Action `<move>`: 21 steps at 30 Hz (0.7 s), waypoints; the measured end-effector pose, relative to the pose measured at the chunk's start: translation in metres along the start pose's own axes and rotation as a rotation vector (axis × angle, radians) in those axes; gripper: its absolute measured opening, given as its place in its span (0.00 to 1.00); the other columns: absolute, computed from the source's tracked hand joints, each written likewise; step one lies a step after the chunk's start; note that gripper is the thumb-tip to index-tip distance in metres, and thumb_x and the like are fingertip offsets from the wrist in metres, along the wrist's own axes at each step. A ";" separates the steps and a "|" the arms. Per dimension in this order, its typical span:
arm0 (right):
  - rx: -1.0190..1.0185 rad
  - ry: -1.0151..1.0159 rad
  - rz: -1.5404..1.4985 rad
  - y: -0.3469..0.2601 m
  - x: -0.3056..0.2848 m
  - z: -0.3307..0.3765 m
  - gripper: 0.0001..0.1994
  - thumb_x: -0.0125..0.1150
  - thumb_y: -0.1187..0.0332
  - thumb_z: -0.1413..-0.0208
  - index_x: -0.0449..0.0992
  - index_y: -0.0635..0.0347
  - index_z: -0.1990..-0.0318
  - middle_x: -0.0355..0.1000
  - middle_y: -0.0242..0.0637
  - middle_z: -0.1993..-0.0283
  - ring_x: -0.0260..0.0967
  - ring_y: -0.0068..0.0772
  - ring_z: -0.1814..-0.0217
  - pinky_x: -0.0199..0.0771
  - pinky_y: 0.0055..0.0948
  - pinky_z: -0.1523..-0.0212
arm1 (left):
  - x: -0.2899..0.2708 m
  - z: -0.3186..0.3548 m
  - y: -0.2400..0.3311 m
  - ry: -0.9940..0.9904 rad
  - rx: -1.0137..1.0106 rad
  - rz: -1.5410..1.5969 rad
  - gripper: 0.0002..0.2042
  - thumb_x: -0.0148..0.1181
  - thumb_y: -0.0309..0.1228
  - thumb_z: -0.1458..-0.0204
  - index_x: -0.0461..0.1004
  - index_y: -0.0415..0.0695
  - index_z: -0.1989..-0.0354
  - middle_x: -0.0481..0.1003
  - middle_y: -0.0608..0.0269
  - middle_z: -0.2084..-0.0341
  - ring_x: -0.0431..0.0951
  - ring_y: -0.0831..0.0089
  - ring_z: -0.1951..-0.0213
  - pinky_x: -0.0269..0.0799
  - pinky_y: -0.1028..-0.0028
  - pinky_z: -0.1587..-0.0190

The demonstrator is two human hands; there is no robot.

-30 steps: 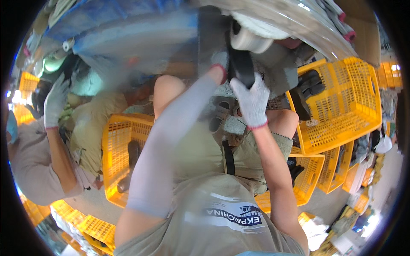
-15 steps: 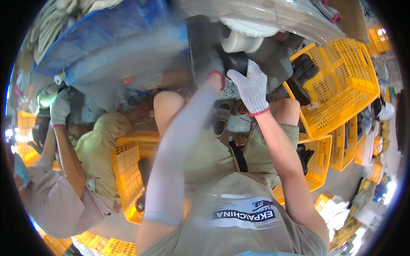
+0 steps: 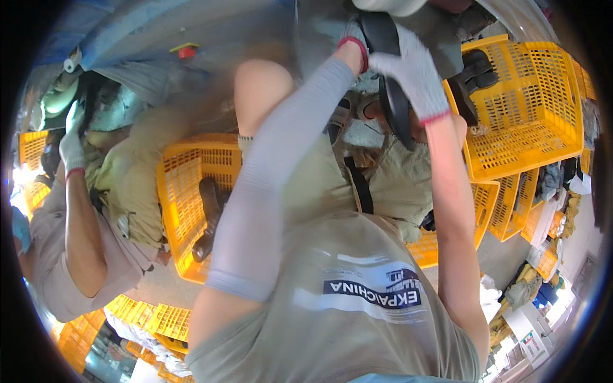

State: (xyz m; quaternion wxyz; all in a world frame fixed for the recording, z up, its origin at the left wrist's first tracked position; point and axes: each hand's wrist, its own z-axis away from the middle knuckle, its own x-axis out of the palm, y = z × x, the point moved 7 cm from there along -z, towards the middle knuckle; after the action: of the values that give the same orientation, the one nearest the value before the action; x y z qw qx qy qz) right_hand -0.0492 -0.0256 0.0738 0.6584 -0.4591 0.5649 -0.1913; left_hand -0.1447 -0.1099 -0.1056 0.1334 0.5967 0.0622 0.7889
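Both my hands wear white knit gloves with red cuffs and hold a black shoe at the top centre, just below a white round wheel on a grey machine. My right hand is closed around the shoe's right side, thumb pointing left across it. My left hand grips from the left; its fingers are partly hidden behind the shoe. A long dark end of the shoe hangs down below my right hand, over my lap.
Dark shoes lie in a tilted yellow crate at the right. Another yellow crate with dark shoes stands left of my legs. A co-worker's gloved hand is at the far left, beside a lit machine. More yellow crates stand at the right.
My hands and the shoe have shifted up and right in the picture as the view tilted. The shoe has turned, so its long dark end now hangs downward.
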 end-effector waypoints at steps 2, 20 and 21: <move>0.083 0.042 0.124 -0.002 -0.001 0.003 0.36 0.71 0.63 0.50 0.74 0.59 0.30 0.82 0.46 0.45 0.79 0.46 0.37 0.76 0.41 0.35 | 0.003 -0.005 0.009 0.012 -0.003 -0.099 0.19 0.56 0.42 0.29 0.72 0.43 0.38 0.81 0.55 0.47 0.82 0.58 0.51 0.79 0.61 0.47; 0.094 0.151 0.140 0.062 0.005 0.204 0.23 0.78 0.65 0.43 0.79 0.63 0.44 0.81 0.53 0.55 0.82 0.58 0.52 0.81 0.44 0.52 | 0.075 0.153 0.026 0.076 0.610 -1.067 0.22 0.48 0.49 0.22 0.78 0.41 0.42 0.81 0.63 0.53 0.82 0.69 0.53 0.79 0.71 0.48; 0.081 0.140 0.077 0.053 0.003 0.191 0.23 0.78 0.64 0.43 0.80 0.63 0.44 0.81 0.53 0.56 0.82 0.56 0.52 0.81 0.43 0.53 | 0.072 0.141 0.024 0.038 0.502 -1.017 0.21 0.49 0.47 0.23 0.76 0.41 0.40 0.81 0.60 0.52 0.82 0.67 0.53 0.79 0.69 0.48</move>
State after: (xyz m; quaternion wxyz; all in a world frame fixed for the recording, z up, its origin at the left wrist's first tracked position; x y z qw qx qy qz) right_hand 0.1128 0.0726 0.0175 0.6420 -0.3956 0.6187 -0.2204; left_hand -0.0314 -0.1215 0.0062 0.3492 0.4907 0.5298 0.5971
